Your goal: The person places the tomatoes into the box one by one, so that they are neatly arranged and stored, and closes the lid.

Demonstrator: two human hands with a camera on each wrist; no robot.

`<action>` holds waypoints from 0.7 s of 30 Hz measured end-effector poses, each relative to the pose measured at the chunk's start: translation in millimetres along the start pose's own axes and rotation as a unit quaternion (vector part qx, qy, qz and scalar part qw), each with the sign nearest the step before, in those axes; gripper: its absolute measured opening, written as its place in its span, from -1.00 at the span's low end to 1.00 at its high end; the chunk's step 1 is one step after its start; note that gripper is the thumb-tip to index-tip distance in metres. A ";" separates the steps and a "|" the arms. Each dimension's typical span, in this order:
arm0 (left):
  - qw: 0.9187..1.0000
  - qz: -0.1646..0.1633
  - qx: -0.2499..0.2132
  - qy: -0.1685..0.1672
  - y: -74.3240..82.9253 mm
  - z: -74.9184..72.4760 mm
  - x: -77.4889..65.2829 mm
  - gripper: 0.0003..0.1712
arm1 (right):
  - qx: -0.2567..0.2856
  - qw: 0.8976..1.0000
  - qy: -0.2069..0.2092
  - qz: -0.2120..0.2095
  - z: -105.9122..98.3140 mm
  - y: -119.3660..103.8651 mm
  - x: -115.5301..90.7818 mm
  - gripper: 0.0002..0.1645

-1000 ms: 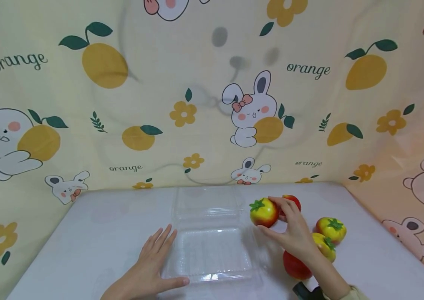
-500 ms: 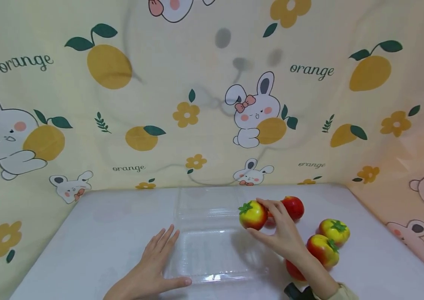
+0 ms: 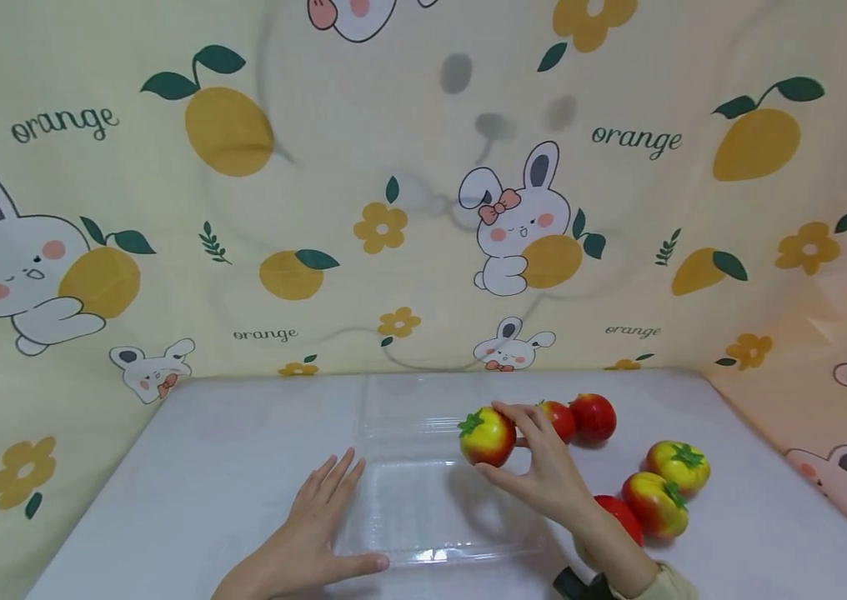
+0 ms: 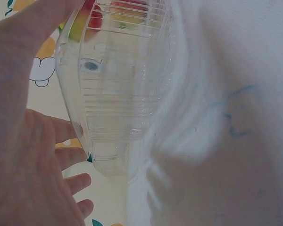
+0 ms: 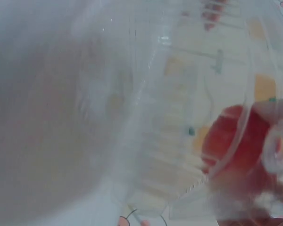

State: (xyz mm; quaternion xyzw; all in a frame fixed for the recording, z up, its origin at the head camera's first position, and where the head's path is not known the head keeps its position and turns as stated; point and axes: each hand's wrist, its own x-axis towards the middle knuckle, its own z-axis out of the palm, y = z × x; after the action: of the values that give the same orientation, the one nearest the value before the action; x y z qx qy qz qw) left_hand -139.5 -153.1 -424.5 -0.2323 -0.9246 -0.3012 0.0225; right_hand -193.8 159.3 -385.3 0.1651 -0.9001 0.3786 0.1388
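Observation:
My right hand (image 3: 543,471) holds a red-and-yellow fruit (image 3: 488,437) with a green leafy top between thumb and fingers. It is above a clear plastic clamshell box (image 3: 431,560), near the hinge. The box's lid (image 3: 423,408) lies folded back behind the base. With its fingers spread and straight, my left hand (image 3: 311,529) lies along the box's left side; in the left wrist view its fingertips are close to the rim of the box (image 4: 111,113). Seen blurred through the plastic in the right wrist view, the held fruit (image 5: 233,136) shows its red side.
Behind my right hand are two red fruits, one (image 3: 593,418) in full view and one (image 3: 558,422) partly covered. At the right, two yellow-red fruits (image 3: 656,504) sit beside a red one (image 3: 621,518) partly hidden by my forearm. A printed cloth (image 3: 423,250) hangs behind the white table (image 3: 191,467).
My right hand has carried the red-and-yellow fruit leftward and slightly nearer, from beside the box to over it. The red fruits behind have come into fuller view. My left hand stays by the box.

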 end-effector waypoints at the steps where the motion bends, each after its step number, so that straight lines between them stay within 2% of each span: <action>1: 1.000 0.000 -0.001 0.001 0.0 -0.1 0.0 0.29 | -0.001 1.000 -0.001 0.001 1.2 -1.3 0.3 -0.09; 8: 1.000 -0.013 -0.008 -0.014 -0.1 -1.3 1.5 0.30 | -0.003 1.000 -0.026 0.007 9.7 -5.6 1.3 -0.10; 21: 0.999 -0.037 -0.005 -0.032 3.3 -3.0 2.7 0.31 | 0.019 0.998 -0.063 -0.018 27.1 -12.3 1.3 -0.12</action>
State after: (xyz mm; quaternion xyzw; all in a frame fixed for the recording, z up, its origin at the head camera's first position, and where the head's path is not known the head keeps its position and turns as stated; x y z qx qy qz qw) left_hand -140.7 -151.3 -419.7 -0.2075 -0.9312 -0.2990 -0.0191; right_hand -193.3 131.3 -395.3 0.2072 -0.8966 0.3819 0.0856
